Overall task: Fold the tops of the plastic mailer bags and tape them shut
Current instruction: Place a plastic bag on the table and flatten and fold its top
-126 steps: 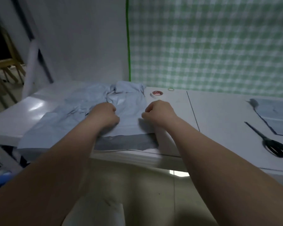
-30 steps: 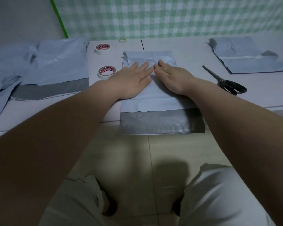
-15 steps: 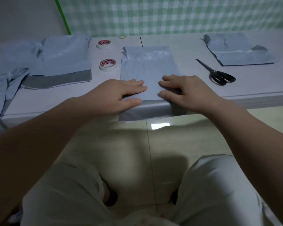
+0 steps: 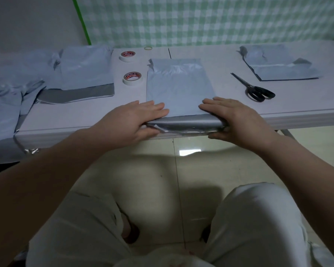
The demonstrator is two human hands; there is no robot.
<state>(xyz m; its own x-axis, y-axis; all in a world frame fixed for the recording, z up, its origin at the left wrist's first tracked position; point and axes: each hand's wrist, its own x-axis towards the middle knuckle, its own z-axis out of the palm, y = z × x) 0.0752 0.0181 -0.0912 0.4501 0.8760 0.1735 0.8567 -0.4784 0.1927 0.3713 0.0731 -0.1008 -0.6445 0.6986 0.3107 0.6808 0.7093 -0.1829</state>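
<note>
A pale blue plastic mailer bag (image 4: 179, 87) lies flat on the white table (image 4: 75, 118), straight ahead of me. Its grey top flap (image 4: 185, 125) curls up over the table's near edge. My left hand (image 4: 139, 120) grips the flap's left end, with fingers on top of the bag and thumb beneath. My right hand (image 4: 233, 118) grips the right end the same way. Two rolls of white tape (image 4: 132, 78) (image 4: 128, 55) stand just left of the bag.
Black scissors (image 4: 256, 91) lie to the right of the bag. Beyond them sits another mailer bag (image 4: 278, 64). A heap of several mailer bags (image 4: 81, 72) covers the table's left side. A rubber band (image 4: 148, 48) lies by the checked wall. My knees are below the table edge.
Both hands slid from the bag's middle back to its near edge and spread to the flap's ends. The grey flap, which hung over the edge, now curls upward.
</note>
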